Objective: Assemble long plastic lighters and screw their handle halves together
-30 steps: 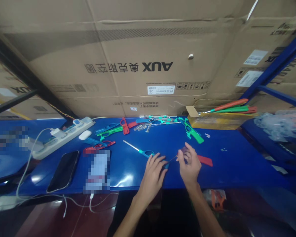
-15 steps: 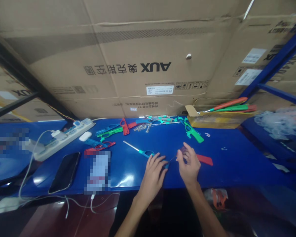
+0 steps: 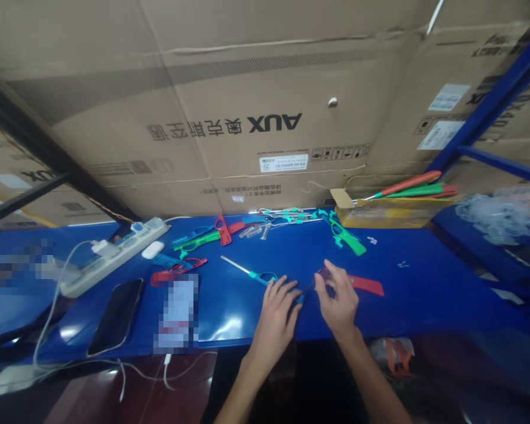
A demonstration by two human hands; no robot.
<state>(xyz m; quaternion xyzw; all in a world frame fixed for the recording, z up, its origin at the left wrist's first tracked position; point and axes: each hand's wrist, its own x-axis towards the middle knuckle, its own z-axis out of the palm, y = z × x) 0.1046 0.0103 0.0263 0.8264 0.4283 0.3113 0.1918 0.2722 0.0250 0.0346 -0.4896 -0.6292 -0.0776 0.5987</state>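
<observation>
A blue long-necked lighter [image 3: 264, 278] lies on the blue table, its metal tube pointing to the far left. My left hand [image 3: 277, 315] holds it down, with fingers over the handle; the handle's blue end shows past the fingertips. In the pinch of my right hand [image 3: 339, 300] is a small screwdriver [image 3: 324, 272] with a dark purple handle. Its thin shaft slants down to the lighter's handle end; whether the tip touches a screw cannot be made out. Just right of my right hand lies a red handle piece [image 3: 367, 286], partly hidden behind it.
Red, green and blue lighter parts [image 3: 198, 240] and metal tubes [image 3: 287, 217] lie along the back. A cardboard box [image 3: 384, 213] holds more lighters at the back right. On the left are a power strip [image 3: 115, 259], a black phone [image 3: 116, 318] and a pixelated device [image 3: 176, 312] on a cable.
The view has shifted slightly. My right hand's fingers have turned a little around the screwdriver's handle, while my left hand stays on the lighter.
</observation>
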